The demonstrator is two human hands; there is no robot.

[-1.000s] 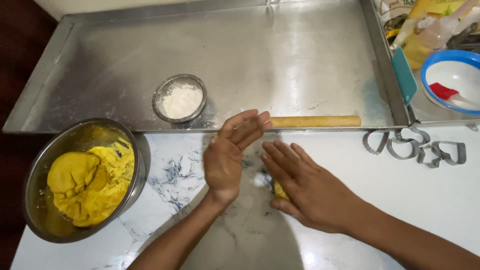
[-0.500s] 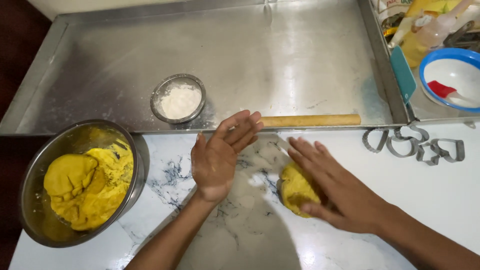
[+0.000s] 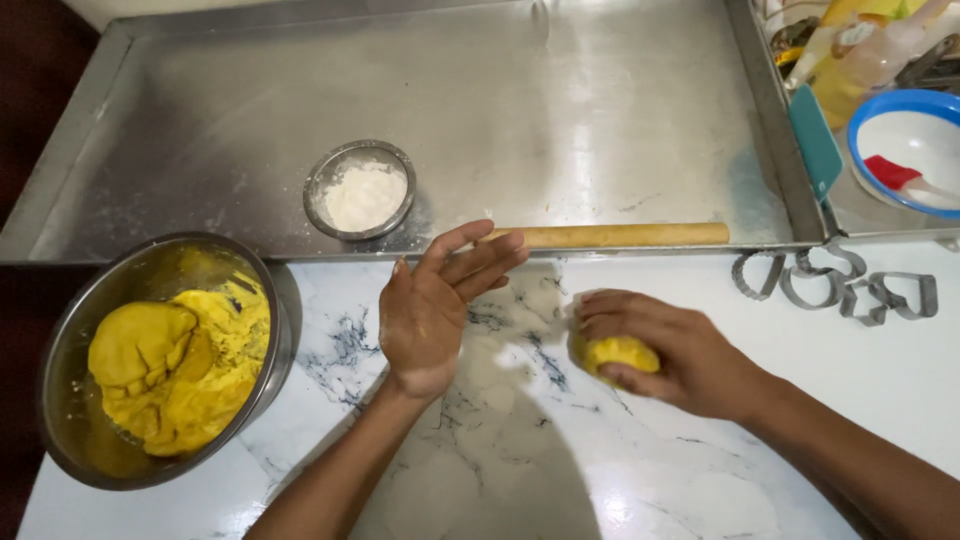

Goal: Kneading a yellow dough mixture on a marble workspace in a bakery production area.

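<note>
Steel mixing bowl: round, shiny, at the far left of the desk, overhanging its near-left corner; it carries a large mass of bright yellow dough with a rough, torn surface.
Small steel flour dish: round, filled with white flour, standing on the big metal tray just behind the desk's edge, behind and to the left of the left hand.
Left hand: open, fingers spread and pointing up and to the right, palm turned toward the right hand; it grips nothing and hovers above the desk.
Gap between the hands: a floured patch of desk; the two hands are near each other but apart.
Small yellow dough ball: roundish, no marked long axis, lying to the right of the left hand, down on the desk.
Right hand: curled over the ball from the right, fingers wrapped on its top and far side; clearly the nearer hand, touching it.
Wooden rolling pin: long and pale, lying left-to-right along the tray's front lip, behind both hands.
Metal cookie cutters: a row, on the desk at right.
Desk: white marble with dark veins, dusted with flour.
Large metal tray: wide, shallow, filling the back.
Far right: a blue-rimmed white bowl with a red utensil.
</note>
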